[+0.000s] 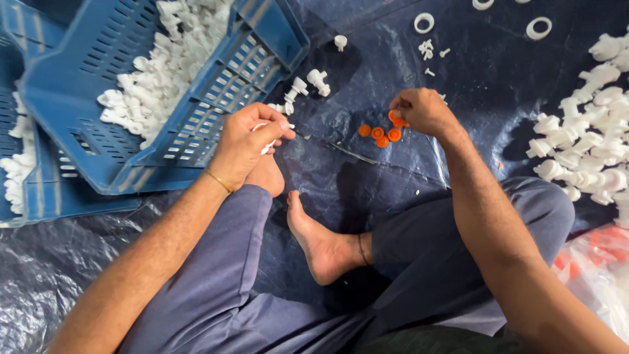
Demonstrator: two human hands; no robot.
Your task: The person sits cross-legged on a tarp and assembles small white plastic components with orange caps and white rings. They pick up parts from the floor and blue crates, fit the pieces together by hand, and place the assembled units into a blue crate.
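Hidden: our left hand (246,141) curls closed around a small white plastic piece (267,147); only its tip shows between the fingers, so we cannot make out its shape.
Right hand: our right hand (422,110) pinches an orange cap (396,119), partly covered by the fingertips.
Loose caps: three more orange caps (379,134) lie on the blue tarp (367,59), just beside our right hand.
Crate: a blue crate (216,98) tilts at upper left, heaped with white parts (160,72); our left hand is close to its lower rim.
Right edge: a pile of white fittings (583,137) runs off the frame, and a clear bag (599,262) with orange inside is cut off.
In the way: our crossed legs and bare foot (321,242) fill the middle.
Open room: bare tarp lies between our hands and up toward the white rings (424,23).
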